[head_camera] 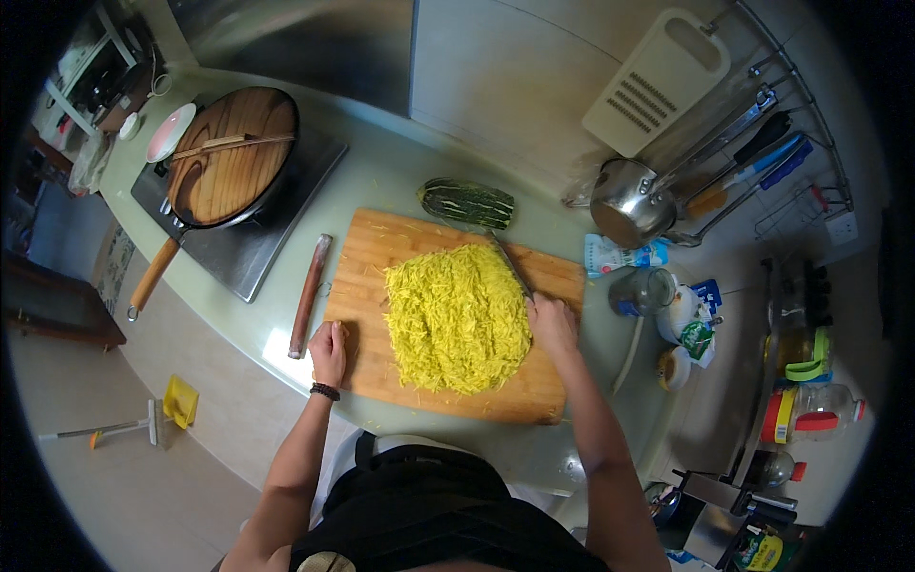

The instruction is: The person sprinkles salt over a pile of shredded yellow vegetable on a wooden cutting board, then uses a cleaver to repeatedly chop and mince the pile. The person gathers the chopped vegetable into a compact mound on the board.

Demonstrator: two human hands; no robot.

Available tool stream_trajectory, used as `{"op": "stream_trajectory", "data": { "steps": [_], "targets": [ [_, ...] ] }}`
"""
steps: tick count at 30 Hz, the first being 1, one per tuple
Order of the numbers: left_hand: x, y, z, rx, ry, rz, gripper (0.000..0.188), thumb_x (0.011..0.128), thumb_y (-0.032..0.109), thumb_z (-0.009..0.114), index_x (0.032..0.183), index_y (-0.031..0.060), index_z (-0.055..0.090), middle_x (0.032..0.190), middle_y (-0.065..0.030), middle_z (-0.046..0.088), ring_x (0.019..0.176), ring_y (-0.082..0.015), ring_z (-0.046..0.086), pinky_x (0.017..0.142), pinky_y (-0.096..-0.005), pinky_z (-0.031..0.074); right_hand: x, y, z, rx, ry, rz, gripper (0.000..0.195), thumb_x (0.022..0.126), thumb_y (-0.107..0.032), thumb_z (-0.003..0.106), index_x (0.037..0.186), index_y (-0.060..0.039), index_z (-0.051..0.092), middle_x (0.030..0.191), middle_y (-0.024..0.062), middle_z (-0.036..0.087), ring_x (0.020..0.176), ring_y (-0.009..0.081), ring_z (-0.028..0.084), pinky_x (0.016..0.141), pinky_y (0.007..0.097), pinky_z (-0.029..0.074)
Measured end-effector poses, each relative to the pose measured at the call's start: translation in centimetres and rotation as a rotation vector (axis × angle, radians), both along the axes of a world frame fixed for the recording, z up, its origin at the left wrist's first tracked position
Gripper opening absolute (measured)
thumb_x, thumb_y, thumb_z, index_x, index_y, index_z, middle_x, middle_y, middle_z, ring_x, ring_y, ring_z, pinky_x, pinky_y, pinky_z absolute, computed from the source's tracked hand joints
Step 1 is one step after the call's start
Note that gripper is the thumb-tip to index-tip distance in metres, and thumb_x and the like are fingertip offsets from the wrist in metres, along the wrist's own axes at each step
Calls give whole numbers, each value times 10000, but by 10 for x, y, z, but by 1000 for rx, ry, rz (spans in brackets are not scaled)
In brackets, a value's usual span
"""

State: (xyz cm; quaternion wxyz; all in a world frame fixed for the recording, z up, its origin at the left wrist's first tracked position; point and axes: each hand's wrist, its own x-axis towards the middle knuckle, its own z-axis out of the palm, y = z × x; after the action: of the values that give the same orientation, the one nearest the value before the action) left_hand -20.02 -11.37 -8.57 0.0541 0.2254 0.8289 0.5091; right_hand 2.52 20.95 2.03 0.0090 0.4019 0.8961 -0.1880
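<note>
A wooden cutting board (350,286) lies on the counter before me, with a wide, flat heap of shredded yellow food (457,322) on its middle. My right hand (552,325) grips the handle of a kitchen knife (511,264), whose blade stands along the heap's upper right edge. At the board's left edge rests my left hand (329,350), its fingers curled in; nothing shows in it. Just beyond the board lies a cut piece of dark green striped squash (466,203). A reddish-brown rolling pin (311,297) lies left of the board, close to my left hand.
A pan with a wooden lid (232,157) sits on the cooktop (264,250) at upper left, its handle (154,279) jutting over the counter edge. A glass jar (640,292) and a blue-white packet (622,254) stand right of the board. A saucepan (632,204) and a grater (654,86) hang on the wall.
</note>
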Motion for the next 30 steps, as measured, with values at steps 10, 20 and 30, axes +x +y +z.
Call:
{"op": "stream_trajectory", "data": {
  "steps": [10, 20, 30],
  "targets": [
    [1, 2, -1, 15, -13, 11, 328, 1015, 158, 493, 762, -38, 562, 689, -143, 580, 635, -264, 553, 624, -359, 439, 12, -57, 28, -79, -5, 82, 296, 972, -303, 536, 930, -33, 650, 766, 248, 655, 733, 455, 637, 689, 544, 508],
    [2, 4, 4, 16, 1, 9, 332, 1013, 168, 500, 764, -42, 563, 694, -153, 590, 628, -283, 559, 621, -374, 444, -4, -81, 7, -128, -16, 57, 310, 989, -269, 511, 932, 9, 634, 774, 279, 649, 763, 452, 650, 715, 553, 513],
    [4, 4, 5, 37, 35, 8, 336, 1019, 149, 494, 748, -45, 531, 661, -101, 548, 618, -184, 512, 610, -318, 423, -8, -97, 3, -56, -50, 144, 308, 981, -280, 524, 894, -4, 628, 721, 273, 639, 713, 450, 649, 682, 555, 512]
  ]
}}
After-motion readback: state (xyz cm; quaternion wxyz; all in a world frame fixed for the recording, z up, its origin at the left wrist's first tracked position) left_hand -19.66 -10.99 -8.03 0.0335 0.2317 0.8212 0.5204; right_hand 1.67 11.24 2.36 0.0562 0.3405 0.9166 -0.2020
